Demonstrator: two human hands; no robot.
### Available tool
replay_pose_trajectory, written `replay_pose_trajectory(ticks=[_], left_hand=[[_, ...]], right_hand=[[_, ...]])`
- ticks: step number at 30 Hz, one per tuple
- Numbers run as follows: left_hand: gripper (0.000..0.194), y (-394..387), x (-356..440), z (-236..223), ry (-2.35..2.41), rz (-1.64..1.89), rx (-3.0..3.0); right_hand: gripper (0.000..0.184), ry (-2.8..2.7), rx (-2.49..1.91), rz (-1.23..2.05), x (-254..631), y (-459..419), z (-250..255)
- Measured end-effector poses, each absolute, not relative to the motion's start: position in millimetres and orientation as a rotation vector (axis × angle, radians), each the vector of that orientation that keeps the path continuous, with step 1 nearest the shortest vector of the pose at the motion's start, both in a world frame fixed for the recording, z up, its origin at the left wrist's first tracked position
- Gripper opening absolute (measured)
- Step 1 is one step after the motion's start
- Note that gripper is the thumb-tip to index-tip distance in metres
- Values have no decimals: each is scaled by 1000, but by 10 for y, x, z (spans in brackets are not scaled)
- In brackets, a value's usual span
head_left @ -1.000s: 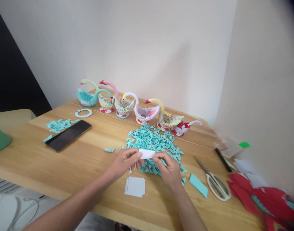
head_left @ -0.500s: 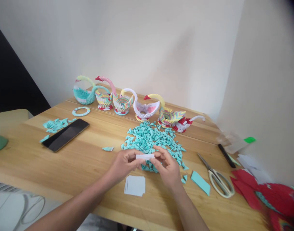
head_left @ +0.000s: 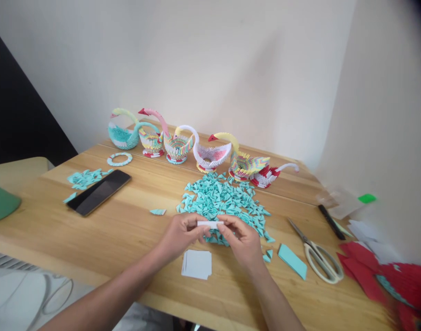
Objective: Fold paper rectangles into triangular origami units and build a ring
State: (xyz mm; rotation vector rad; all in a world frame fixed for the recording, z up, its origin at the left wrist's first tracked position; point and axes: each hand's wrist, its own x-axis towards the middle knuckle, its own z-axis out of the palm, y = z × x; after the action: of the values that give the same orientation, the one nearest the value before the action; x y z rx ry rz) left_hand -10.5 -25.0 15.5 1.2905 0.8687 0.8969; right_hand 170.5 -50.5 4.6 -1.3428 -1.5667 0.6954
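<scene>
A small folded strip of white paper (head_left: 210, 225) is held level between my two hands. My left hand (head_left: 182, 233) pinches its left end between thumb and fingers. At the other end my right hand (head_left: 243, 239) grips it, thumb in front and fingers behind. Just beyond my hands spreads a heap of folded turquoise paper triangles (head_left: 220, 195). A short stack of white paper sheets (head_left: 197, 265) lies on the table below the strip. To the right rests a stack of turquoise paper rectangles (head_left: 292, 261).
Several folded-paper swans (head_left: 212, 157) line the back of the wooden table (head_left: 134, 239). A black phone (head_left: 99, 192) and a paper ring (head_left: 119, 159) lie left. Scissors (head_left: 321, 259), a black cutter-like tool (head_left: 331, 222) and red paper pieces (head_left: 364, 269) are at right.
My right fingers, raised off the strip before, have come down and closed on its right end. The whole view has shifted slightly; the strip stays between my hands.
</scene>
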Motion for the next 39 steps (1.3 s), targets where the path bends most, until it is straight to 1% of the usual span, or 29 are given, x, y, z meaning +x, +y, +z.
replay_pose_trajectory(ticks=[18, 24, 27, 39], left_hand=[[22, -228, -105, 91, 892, 878, 1329], [25, -219, -96, 59, 869, 857, 1349], [25, -222, -85, 44, 854, 856, 1343], [37, -222, -35, -14, 834, 834, 1231]], right_hand=[[20, -1569, -1349, 681, 1680, -517, 71], [23, -1637, -1315, 795, 1659, -509, 109], [21, -1658, -1324, 828, 1640, -513, 115], [20, -1618, -1327, 710, 1645, -530, 36]])
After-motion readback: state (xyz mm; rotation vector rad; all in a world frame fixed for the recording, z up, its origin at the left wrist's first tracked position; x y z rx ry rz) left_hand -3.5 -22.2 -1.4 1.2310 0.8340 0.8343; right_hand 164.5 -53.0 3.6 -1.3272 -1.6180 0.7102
